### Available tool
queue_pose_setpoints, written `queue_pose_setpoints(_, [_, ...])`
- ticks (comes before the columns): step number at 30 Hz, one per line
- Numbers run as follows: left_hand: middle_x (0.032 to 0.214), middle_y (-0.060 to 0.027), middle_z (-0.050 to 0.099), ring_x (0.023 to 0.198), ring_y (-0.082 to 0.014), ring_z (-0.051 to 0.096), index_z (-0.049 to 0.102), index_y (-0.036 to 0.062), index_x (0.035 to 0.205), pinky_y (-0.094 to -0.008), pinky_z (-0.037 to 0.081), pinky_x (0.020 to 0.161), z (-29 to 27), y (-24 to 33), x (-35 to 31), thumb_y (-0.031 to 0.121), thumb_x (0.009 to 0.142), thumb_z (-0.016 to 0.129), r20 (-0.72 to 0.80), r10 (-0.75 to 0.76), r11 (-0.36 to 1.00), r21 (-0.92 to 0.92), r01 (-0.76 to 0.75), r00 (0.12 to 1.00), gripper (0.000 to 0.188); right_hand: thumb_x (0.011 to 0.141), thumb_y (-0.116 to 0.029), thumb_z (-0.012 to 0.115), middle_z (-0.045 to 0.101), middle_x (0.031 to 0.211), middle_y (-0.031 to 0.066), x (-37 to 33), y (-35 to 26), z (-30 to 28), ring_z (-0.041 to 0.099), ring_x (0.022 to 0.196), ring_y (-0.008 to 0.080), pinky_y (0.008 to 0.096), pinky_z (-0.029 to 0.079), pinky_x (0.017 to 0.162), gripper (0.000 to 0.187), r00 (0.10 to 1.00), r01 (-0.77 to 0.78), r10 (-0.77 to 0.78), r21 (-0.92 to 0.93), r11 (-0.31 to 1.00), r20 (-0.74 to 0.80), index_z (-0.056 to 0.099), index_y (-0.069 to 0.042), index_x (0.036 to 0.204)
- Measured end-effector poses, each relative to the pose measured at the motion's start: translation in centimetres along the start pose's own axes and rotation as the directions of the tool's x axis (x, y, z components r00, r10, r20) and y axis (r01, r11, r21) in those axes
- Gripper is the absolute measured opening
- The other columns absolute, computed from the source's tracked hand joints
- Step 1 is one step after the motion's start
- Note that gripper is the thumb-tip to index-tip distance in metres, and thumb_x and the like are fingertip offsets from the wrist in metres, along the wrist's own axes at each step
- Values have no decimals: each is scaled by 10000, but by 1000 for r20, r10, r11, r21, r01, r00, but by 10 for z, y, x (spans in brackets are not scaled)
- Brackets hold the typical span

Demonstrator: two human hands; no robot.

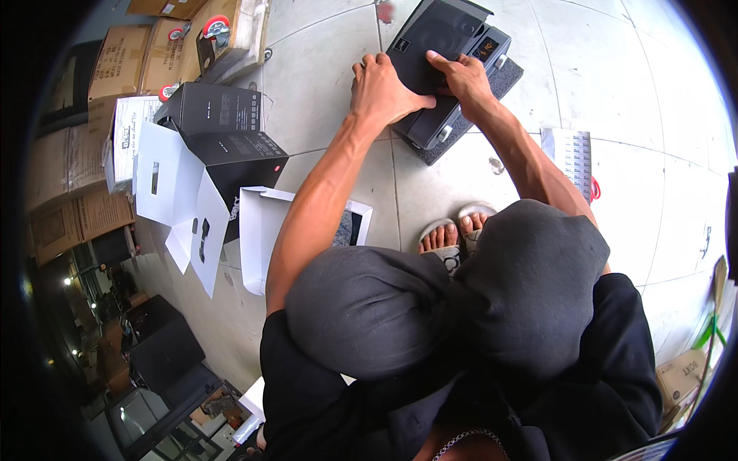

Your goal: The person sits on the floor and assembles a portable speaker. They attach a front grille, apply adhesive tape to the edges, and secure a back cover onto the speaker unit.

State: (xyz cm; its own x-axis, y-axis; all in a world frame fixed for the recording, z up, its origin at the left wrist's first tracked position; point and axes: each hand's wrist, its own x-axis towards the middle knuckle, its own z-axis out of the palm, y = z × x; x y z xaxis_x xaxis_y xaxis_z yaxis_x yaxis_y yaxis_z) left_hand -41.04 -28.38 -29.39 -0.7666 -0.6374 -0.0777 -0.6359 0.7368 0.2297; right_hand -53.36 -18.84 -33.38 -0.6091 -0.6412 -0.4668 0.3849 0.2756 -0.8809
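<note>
A black speaker box (430, 58) lies on the tiled floor in front of me, turned at a slant, with a dark grille and a small lit display at its right side. Beneath it, a dark grey foam slab (505, 81) sticks out along the right and near edges. My left hand (383, 94) grips the speaker's left side, its thumb pressed on the near part. From the right, my right hand (466, 81) takes hold beside the display, thumb across the grille; some of its fingers are hidden.
Left of me stand a black carton (219, 111) with white flaps folded out and an open white box (257, 238) partly behind my forearm. A wheeled wooden platform (250, 38) and cardboard boxes (115, 65) lie beyond. Near my right forearm is a sticker sheet (567, 154).
</note>
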Motion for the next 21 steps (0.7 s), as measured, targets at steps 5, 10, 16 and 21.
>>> queue_pose_setpoints(5, [1087, -306, 612, 1111, -388, 545, 586, -162, 1127, -441, 434, 995, -6, -3, 2, 540, 501, 857, 8, 79, 996, 32, -80, 997, 979, 874, -360, 724, 643, 751, 96, 1, 5, 4, 602, 629, 167, 304, 521, 583, 443, 999, 26, -22, 104, 994, -31, 659, 67, 973])
queue_pose_setpoints(10, [1174, -306, 585, 1126, -429, 567, 549, -161, 1208, -450, 477, 973, -30, 12, 12, 591, 505, 838, 116, -26, 989, -139, 42, 993, 1070, 890, -368, 692, 641, 823, 82, 10, 12, -1, 588, 685, 150, 296, 506, 628, 480, 997, 81, -77, 224, 971, -28, 639, 87, 1031])
queue_pose_setpoints(16, [1214, -287, 542, 1141, -415, 532, 475, -137, 1292, -458, 466, 986, -49, -2, -11, 537, 512, 870, -233, 99, 995, -6, -103, 967, 1103, 899, -469, 672, 682, 982, 75, -13, -4, -23, 653, 869, 133, 349, 545, 816, 491, 889, 365, -401, 185, 912, 223, 649, -41, 1139])
queue_pose_setpoints(21, [1174, -181, 591, 1012, -240, 594, 453, -65, 1378, -349, 491, 902, -68, -56, -62, 547, 760, 648, 94, -41, 436, -894, 102, 995, 891, 929, -416, 644, 696, 1020, 108, -26, -25, -21, 668, 893, 169, 368, 554, 831, 483, 862, 440, -449, 92, 893, 238, 605, -35, 1224])
